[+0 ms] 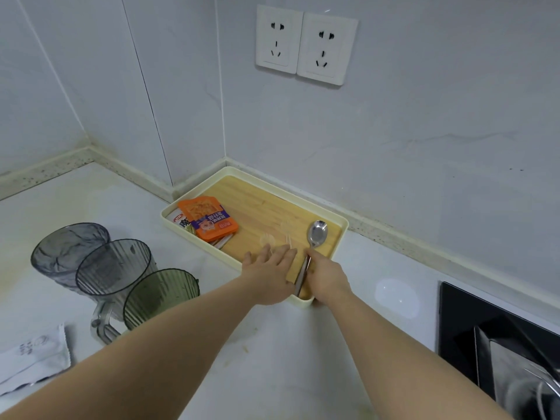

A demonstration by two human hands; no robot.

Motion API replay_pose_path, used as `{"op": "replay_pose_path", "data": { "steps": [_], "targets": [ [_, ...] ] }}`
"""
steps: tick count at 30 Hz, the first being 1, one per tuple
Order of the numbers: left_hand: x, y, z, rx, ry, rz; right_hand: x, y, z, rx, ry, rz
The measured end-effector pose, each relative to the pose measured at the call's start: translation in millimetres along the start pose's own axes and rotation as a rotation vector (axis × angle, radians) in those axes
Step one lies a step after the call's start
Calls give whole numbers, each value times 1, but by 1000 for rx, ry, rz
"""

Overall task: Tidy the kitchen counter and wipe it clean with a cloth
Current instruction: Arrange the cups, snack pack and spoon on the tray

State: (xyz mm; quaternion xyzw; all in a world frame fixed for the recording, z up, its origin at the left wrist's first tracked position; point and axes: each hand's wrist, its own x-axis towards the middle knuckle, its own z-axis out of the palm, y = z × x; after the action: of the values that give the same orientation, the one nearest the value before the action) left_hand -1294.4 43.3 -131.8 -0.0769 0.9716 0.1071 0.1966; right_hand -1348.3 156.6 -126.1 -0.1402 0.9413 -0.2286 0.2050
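A cream tray with a wooden floor [339,221] sits in the counter's far corner. Inside it lie an orange snack packet [209,219] over other sachets, a pair of clear plastic spoons [277,237] and a metal spoon [315,237]. My right hand [328,278] holds the metal spoon's handle at the tray's near corner, its bowl resting on the wood. My left hand [269,275] lies flat with straight fingers over the tray's near edge, touching the clear spoons. A white cloth [30,362] lies at the left edge.
Three translucent cups [118,274] stand together on the counter at left. A black hob [466,325] with a pan [515,368] fills the lower right. Two wall sockets [306,43] sit above the tray. The white counter [272,359] shows small stains.
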Motion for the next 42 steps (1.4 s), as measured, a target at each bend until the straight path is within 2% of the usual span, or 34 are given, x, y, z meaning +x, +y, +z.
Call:
{"op": "replay_pose_path", "data": {
  "steps": [9,21,24,31,34,37,42],
  "targets": [
    [-12,-4,0,111,-17,125,-4,-2,2,-79,1,8],
    [-44,6,-7,125,-139,172,-25,1,9,-136,-25,-30],
    [-50,6,-6,154,-120,181,-23,4,13,-30,7,3],
    [-42,3,-7,122,-81,203,-11,7,11,9,56,26],
    [-40,1,-4,140,-53,183,-14,6,7,-50,74,-15],
    [-40,-4,-2,156,-21,146,-21,7,6,-4,84,-45],
    [-43,-8,-11,38,64,70,-17,4,-5,121,107,54]
  ]
}}
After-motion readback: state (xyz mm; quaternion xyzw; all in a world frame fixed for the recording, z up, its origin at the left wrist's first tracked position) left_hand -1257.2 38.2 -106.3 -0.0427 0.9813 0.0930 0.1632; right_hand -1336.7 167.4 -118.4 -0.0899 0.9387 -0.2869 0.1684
